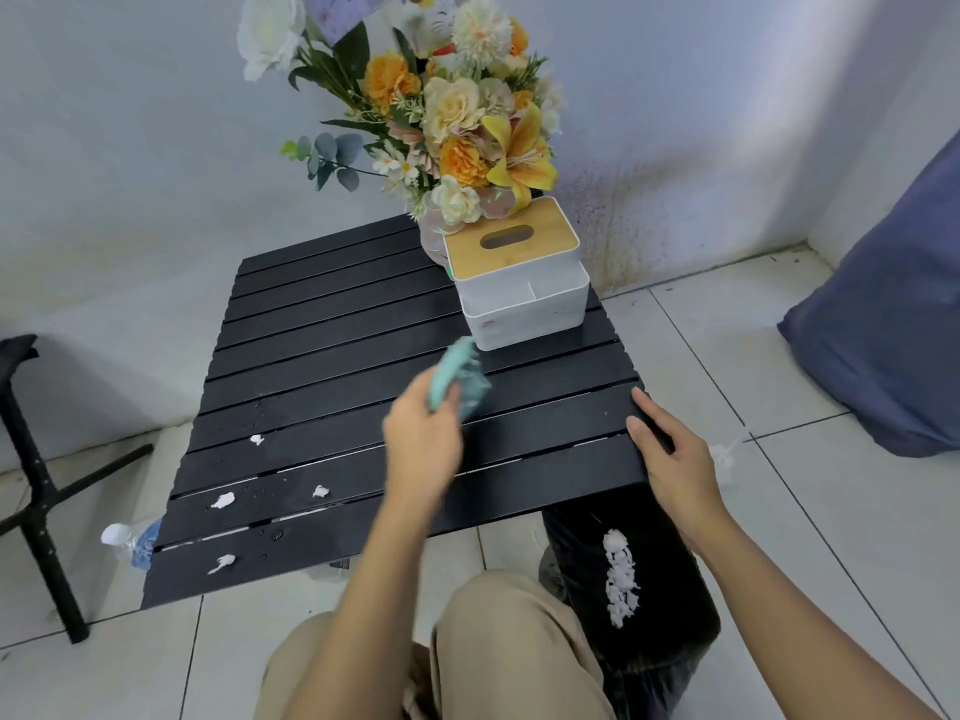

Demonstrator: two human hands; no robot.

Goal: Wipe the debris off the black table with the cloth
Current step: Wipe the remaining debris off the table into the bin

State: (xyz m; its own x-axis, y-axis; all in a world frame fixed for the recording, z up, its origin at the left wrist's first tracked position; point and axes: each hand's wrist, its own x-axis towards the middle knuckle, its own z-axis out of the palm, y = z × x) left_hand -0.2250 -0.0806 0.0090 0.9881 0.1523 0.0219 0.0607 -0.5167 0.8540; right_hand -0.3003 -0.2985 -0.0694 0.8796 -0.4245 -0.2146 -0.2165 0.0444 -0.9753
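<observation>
The black slatted table [332, 324] fills the middle of the view. My left hand [423, 439] is over its centre, shut on a teal cloth [460, 379] that looks blurred. My right hand [670, 459] rests on the table's right edge with the fingers spread, holding nothing. Several white scraps of debris lie on the near left slats: one [256, 439] further back, two [223, 500] [320, 492] in a row, one [222, 563] by the front edge. Small water drops dot the slats there.
A white tissue box with a wooden lid [519, 272] and a vase of flowers [457, 127] stand at the table's far right. A black bin [634, 579] with white scraps in it sits below the right edge. A plastic bottle [132, 543] lies left, beside a black stand [36, 491].
</observation>
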